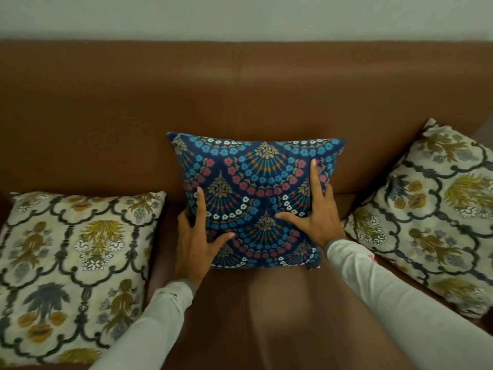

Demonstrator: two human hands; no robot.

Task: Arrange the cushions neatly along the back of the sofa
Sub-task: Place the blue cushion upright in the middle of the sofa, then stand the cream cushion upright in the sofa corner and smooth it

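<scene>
A blue cushion [253, 182] with a red, blue and white flower pattern leans upright against the middle of the brown sofa's backrest [240, 97]. My left hand [196, 236] grips its lower left edge, thumb across the front. My right hand [317, 209] holds its right side, index finger stretched up along the fabric. A cream floral cushion [69, 268] lies flat on the seat at the left. A second cream floral cushion [432, 217] leans tilted at the right end of the sofa.
The brown leather seat [266, 316] stretches in front of the blue cushion between my two grey sleeves. A pale wall [240, 17] rises behind the sofa's back.
</scene>
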